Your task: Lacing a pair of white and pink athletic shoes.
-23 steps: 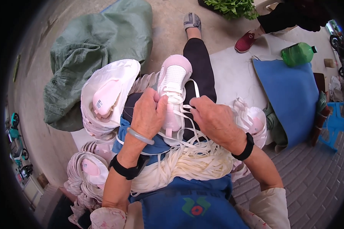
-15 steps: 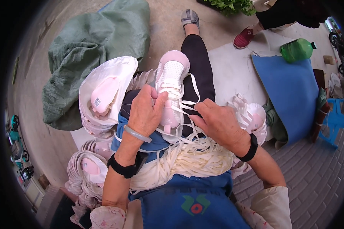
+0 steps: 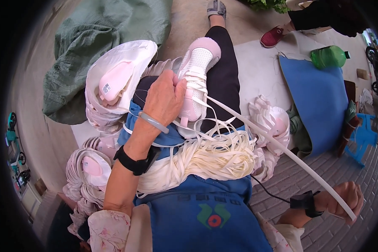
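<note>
A pink and white sneaker upper lies across my lap, toe pointing away from me, with white lace rows crossing its tongue. My left hand is closed on its left side by the lace rows, thumb near the laces. From the upper's right edge a white shoelace runs taut to the lower right. Its far part ends in my right hand, a closed fist held well out to the side. Below the upper, a thick bundle of cream laces rests on my blue apron.
Nested stacks of shoe uppers stand at left, lower left and right. Beyond lie a green woven sack and a blue mat with a green bottle. Another person's red shoe shows at the far right.
My right hand has swung from beside the upper far out to the lower right, drawing the lace tight. The loose loop over the upper is gone; my left hand stays on the upper.
</note>
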`<control>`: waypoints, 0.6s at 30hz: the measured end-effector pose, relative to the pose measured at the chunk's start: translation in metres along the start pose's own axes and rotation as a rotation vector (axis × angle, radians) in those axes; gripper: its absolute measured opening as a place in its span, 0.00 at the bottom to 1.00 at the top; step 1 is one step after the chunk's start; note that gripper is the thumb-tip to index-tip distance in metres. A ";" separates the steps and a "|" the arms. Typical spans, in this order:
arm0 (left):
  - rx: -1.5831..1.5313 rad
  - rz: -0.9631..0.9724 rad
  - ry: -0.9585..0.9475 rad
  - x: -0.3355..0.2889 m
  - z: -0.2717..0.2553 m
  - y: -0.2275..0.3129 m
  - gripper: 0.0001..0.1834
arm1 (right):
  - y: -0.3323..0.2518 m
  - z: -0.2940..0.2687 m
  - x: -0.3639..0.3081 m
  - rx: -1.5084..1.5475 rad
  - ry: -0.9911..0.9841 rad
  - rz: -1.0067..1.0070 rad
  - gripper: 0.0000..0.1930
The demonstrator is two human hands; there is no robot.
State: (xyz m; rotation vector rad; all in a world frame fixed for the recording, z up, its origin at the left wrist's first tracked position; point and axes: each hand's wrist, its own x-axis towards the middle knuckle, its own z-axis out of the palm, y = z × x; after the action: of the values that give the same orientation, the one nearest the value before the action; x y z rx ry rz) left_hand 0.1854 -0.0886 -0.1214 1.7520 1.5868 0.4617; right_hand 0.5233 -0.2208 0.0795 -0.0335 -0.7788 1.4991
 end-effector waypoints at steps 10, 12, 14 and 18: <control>-0.036 -0.018 0.067 -0.011 0.002 -0.003 0.12 | 0.060 -0.064 0.012 -0.904 0.472 0.197 0.14; -0.066 0.016 0.088 -0.013 0.000 -0.002 0.11 | 0.104 -0.071 0.028 -1.063 0.513 0.351 0.15; -0.112 0.063 0.129 -0.014 -0.001 0.002 0.10 | 0.147 -0.074 0.043 -1.516 0.380 0.489 0.08; -0.125 0.045 0.099 -0.014 -0.003 0.002 0.09 | 0.216 -0.094 0.045 -1.699 0.097 0.334 0.09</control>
State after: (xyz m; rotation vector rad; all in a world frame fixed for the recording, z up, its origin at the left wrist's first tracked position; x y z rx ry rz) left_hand 0.1823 -0.1014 -0.1155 1.6957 1.5535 0.6645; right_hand 0.3747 -0.1136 -0.0755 -1.5240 -1.7946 0.7005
